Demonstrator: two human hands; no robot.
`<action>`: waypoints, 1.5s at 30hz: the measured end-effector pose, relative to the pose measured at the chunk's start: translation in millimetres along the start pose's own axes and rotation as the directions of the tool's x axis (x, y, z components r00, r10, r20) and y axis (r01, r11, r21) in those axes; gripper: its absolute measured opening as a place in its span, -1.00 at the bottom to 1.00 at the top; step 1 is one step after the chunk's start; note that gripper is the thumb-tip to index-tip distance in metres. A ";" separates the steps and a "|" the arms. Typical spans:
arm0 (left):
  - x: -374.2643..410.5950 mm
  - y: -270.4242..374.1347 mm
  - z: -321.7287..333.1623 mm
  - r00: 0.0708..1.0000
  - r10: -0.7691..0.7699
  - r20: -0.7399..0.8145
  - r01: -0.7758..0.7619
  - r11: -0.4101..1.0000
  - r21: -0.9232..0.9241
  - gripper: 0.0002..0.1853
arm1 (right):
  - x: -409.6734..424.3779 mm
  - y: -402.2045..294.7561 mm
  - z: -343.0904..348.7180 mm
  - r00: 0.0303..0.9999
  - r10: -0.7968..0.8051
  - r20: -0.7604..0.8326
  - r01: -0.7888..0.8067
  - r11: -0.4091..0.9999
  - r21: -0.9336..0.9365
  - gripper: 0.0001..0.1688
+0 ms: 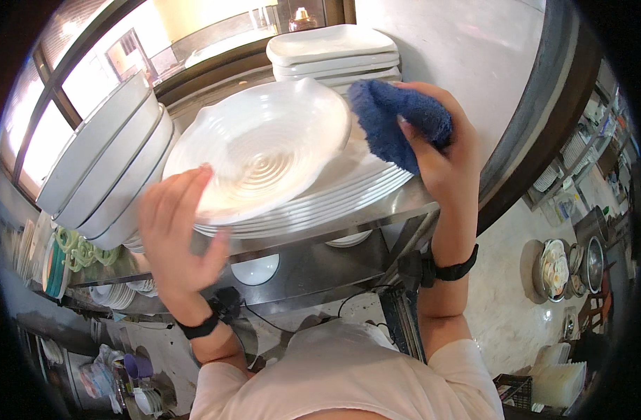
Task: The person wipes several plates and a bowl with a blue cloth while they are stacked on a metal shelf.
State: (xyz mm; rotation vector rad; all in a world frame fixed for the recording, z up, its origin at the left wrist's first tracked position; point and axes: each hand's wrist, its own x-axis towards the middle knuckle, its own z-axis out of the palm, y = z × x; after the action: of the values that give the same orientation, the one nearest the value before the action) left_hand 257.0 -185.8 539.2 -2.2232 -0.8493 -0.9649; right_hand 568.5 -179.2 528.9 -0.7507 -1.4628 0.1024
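My right hand (441,142) grips a bunched blue terry cloth (391,121) above the right end of a stack of large white oval plates (347,194). On that stack rests a white ribbed dish (268,152) with a wavy rim and concentric rings at its middle. It sits tilted, off-centre to the left. My left hand (181,226), slightly blurred, is over the dish's near left rim with its fingers apart and nothing in its grasp. Whether its fingertips touch the rim, I cannot tell.
Nested white bowls (110,163) lean at the left. Rectangular white plates (333,50) are stacked behind, by the window ledge. The steel shelf (404,202) has a lower level holding more dishes. Light-green rings (81,249) lie at far left. Pans of food (554,268) stand at right.
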 end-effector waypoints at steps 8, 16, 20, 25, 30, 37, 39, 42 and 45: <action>19.7 50.4 32.8 0.993 -0.075 -0.096 0.070 0.996 -0.058 -0.80 | -2.6 -30.8 28.7 0.952 -0.065 0.299 0.107 0.986 -0.126 -0.53; 9.9 22.5 38.7 0.982 -0.013 -0.186 -0.009 0.994 -0.112 -0.76 | 36.8 40.0 32.2 0.968 0.082 0.239 -0.001 0.947 -0.321 -0.55; 7.3 18.3 36.1 0.985 -0.019 -0.169 -0.002 0.992 -0.125 -0.77 | 45.3 44.1 37.6 0.952 0.150 0.265 -0.038 0.921 -0.387 -0.56; -0.1 6.8 31.1 0.991 -0.026 -0.128 0.007 0.989 -0.146 -0.75 | 22.9 15.8 30.8 0.950 0.004 0.311 0.112 0.928 -0.354 -0.54; -1.8 5.6 31.5 0.993 -0.024 -0.118 0.002 0.984 -0.180 -0.83 | -11.0 -61.7 39.9 0.920 -0.050 0.388 0.222 0.883 -0.413 -0.43; -4.3 -2.3 36.1 0.975 0.027 -0.219 -0.071 0.978 -0.198 -0.74 | -1.5 -45.4 41.5 0.931 0.036 0.363 0.109 0.923 -0.370 -0.44; -1.4 -4.8 37.2 0.970 0.052 -0.238 -0.097 0.978 -0.183 -0.73 | 17.7 -15.1 34.4 0.935 0.093 0.341 0.045 0.926 -0.376 -0.48; -0.4 -5.7 39.9 0.964 0.071 -0.257 -0.117 0.978 -0.172 -0.72 | 50.5 38.2 30.6 0.913 -0.009 0.407 0.157 0.930 -0.331 -0.53; -0.8 -6.9 38.2 0.969 0.073 -0.236 -0.117 0.977 -0.179 -0.73 | 72.7 52.0 40.8 0.891 0.084 0.447 0.083 0.936 -0.342 -0.58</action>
State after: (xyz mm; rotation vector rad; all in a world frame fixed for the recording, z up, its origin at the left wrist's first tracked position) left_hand 267.5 -154.9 518.1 -2.2316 -0.5606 -1.2728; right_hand 561.2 -86.7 561.4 -1.0705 -1.9637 0.0133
